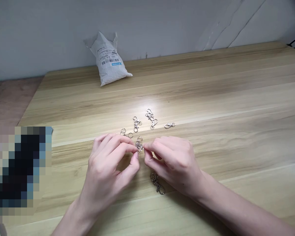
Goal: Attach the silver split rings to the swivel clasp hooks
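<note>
My left hand (113,160) pinches thumb and forefinger on a small metal ring (141,150). The right hand (173,159) meets it from the other side, its fingertips closed on the ring's edge. Fingers partly cover the ring. Several shiny metal rings and clasps (139,143) lie bunched just behind the fingertips. Beyond my left fingers are a few loose split rings (123,132). Under the right hand lies a lobster clasp (159,188) with rings at its end (153,177).
Farther back on the wooden table (211,98) are more lobster clasps (149,114), one lone clasp (169,125) and a pair (136,124). A white labelled parcel bag (109,62) stands near the wall. A pixelated dark object (17,167) is at the left.
</note>
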Demonstrator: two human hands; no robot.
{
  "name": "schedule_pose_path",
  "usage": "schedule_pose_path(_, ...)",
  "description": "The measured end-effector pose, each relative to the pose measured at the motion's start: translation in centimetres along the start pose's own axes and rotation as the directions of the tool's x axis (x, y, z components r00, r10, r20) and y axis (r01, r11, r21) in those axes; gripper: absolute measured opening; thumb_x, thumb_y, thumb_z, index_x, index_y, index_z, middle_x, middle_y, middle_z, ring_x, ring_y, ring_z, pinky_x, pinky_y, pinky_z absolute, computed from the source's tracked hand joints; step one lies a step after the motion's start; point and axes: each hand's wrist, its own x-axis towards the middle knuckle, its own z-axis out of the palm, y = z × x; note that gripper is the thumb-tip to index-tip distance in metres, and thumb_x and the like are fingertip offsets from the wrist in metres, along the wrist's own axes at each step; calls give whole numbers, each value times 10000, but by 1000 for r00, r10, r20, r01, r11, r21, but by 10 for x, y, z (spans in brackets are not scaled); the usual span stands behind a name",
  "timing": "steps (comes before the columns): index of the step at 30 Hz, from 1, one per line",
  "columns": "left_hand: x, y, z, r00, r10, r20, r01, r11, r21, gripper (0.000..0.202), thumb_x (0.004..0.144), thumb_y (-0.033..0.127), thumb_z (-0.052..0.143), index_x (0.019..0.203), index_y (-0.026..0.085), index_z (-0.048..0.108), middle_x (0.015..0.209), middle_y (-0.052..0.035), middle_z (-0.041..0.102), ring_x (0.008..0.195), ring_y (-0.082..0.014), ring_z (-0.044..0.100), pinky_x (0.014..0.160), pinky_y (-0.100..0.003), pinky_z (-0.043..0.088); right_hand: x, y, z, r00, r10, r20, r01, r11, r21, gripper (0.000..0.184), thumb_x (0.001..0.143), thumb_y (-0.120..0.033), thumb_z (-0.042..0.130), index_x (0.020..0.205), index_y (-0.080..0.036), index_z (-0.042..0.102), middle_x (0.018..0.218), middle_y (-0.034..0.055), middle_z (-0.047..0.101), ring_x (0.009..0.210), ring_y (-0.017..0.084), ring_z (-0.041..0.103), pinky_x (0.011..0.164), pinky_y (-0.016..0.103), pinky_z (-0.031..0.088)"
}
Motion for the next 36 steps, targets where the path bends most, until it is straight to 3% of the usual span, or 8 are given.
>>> schedule_pose_path(17, 0, 0, -1, 997, -28, 66, 28, 1000, -1, 94, 831, 101, 591, 787, 184, 602, 827, 2, 649, 808, -157, 606, 831, -361, 388, 4, 9, -6, 985, -171, -1, 171, 984, -51, 283, 883, -135, 510, 617, -162, 604, 522, -41, 492, 490, 94, 335, 475, 263, 275)
schedule_pose_path(27, -1, -3, -1, 992, -6, 127, 8, 1000, -13, 82, 846, 110, 586, 805, 181, 585, 812, 3, 637, 804, -146, 592, 825, -349, 395, 2, 11, -3, 986, -119, 115, 120, 993, -2, 248, 848, -119, 491, 611, -184, 522, 533, -42, 491, 496, 93, 345, 482, 261, 266)
schedule_pose_path(36, -4, -6, 0, 953, -30, 303, 48, 997, -52, 78, 879, 133, 536, 855, 183, 592, 833, -10, 632, 813, -160, 557, 803, -345, 396, -1, 10, -3, 976, -99, 196, 94, 995, 36, 204, 849, -115, 484, 659, -187, 502, 548, -43, 499, 494, 91, 329, 471, 265, 215)
